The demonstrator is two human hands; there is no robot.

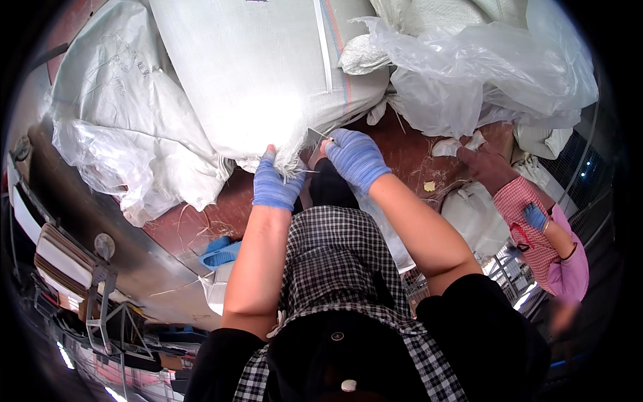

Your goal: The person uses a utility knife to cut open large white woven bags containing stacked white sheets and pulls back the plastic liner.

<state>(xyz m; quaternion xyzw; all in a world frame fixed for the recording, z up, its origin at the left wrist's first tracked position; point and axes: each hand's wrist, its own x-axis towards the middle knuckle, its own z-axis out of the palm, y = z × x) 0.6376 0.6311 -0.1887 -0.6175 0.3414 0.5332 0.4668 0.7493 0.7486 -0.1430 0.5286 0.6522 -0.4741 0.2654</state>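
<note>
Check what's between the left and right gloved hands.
Head view: between left hand and right hand sit the frayed end of the white sack and the blade in the right hand; dark fabric shows beyond.

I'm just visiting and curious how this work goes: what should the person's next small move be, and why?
Probably ease what looks like a blade, held in the right hand, toward the frayed sack end, keeping clear of the left hand: the left hand grips that gathered end, and the blade is close beside it.
</note>
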